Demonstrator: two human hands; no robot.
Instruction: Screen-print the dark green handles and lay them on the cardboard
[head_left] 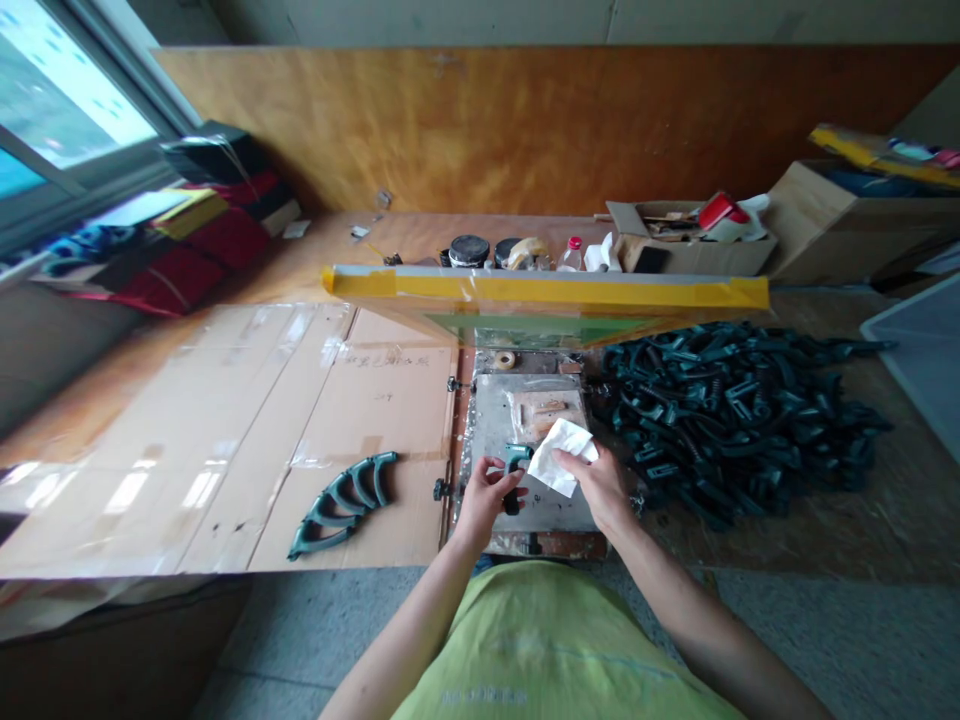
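Below the frame's centre, my left grip (482, 497) pinches a dark green handle (516, 456); my right grip (598, 482) clasps a white wipe (556, 455). I judge the handle light, stiff plastic, perhaps slick, best taken by its narrow length.

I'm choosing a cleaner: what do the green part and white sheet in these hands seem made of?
Dark green part: probably moulded plastic, slightly glossy, given its even colour and soft highlights. White sheet: matte, softly creased; likely paper, though thin cloth is possible.
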